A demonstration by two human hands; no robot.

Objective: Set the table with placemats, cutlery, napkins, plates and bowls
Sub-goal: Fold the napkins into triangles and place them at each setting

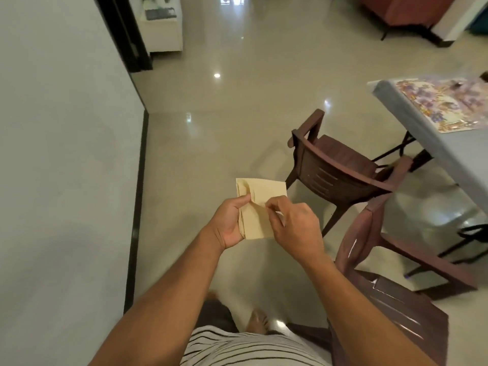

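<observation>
Left hand (229, 220) grips napkin stack (260, 207); right hand (293, 228) pinches top sheet; chairs (335, 165) just right.

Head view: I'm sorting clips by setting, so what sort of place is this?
Probably a home dining area: a table with a patterned placemat, brown chairs beside it, and a shiny tiled floor.

Napkins (260, 204) held between left hand (229, 221) and right hand (295, 228) above the floor (237, 122); wall (66, 154) at left; two chairs, far (340, 170) and near (390, 286), at right beside the table (454, 154), which carries a placemat (446, 101).
</observation>
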